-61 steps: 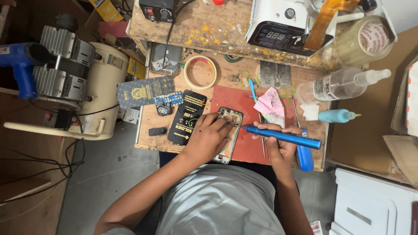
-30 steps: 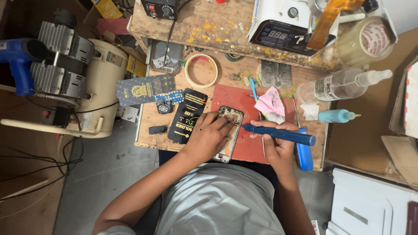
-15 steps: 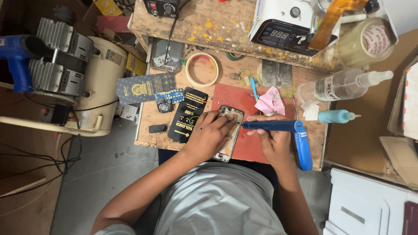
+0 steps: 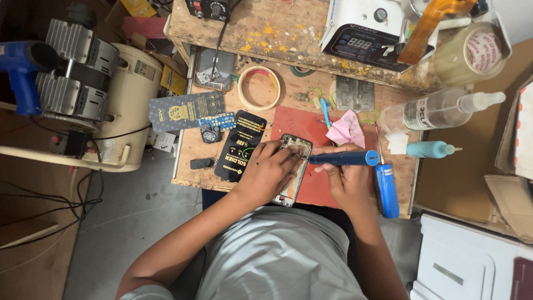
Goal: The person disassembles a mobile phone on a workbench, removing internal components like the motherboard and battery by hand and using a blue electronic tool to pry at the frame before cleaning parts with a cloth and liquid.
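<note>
an opened phone (image 4: 293, 166) on the red mat (image 4: 319, 125) near the desk's front edge is pinned by the left hand (image 4: 265, 173), fingers pressed down. a blue screwdriver (image 4: 344, 159) is gripped by the right hand (image 4: 348, 180). a clear spray bottle (image 4: 438, 110), its contents not discernible, lies at the right edge.

A paint-spattered wooden workbench (image 4: 288, 28) stands on a grey concrete floor (image 4: 139, 222) (scuffed and dusty). A cream air compressor (image 4: 111, 94) sits to its left, black cables (image 4: 39, 211) trail across brown boards, and cardboard (image 4: 472, 166) lies to the right.
</note>
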